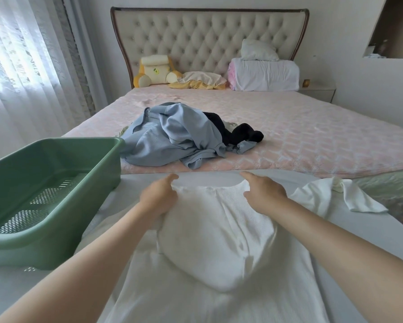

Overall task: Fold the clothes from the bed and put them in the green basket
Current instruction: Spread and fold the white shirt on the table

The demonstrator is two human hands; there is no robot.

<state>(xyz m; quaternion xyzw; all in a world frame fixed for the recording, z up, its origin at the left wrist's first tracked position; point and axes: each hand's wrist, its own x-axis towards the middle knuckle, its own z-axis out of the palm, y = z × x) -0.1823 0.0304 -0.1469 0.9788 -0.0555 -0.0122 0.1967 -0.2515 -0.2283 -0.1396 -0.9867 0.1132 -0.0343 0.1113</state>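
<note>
A white knit top (219,241) lies spread on the grey sheet at the foot of the bed, bulging in the middle. My left hand (159,197) grips its left shoulder edge. My right hand (263,192) pinches the right shoulder edge beside the neckline. One sleeve (331,197) trails off to the right. The green basket (56,180) stands to the left with nothing in it. Further up the bed lies a heap of light blue clothes (172,136) with a black garment (237,132) tucked into it.
A pink quilted cover (312,136) spans the bed. At the tufted headboard (207,38) sit a yellow plush cushion (154,71), a crumpled cream and yellow cloth (200,80) and stacked white pillows (265,71). Curtains (21,66) hang at the left.
</note>
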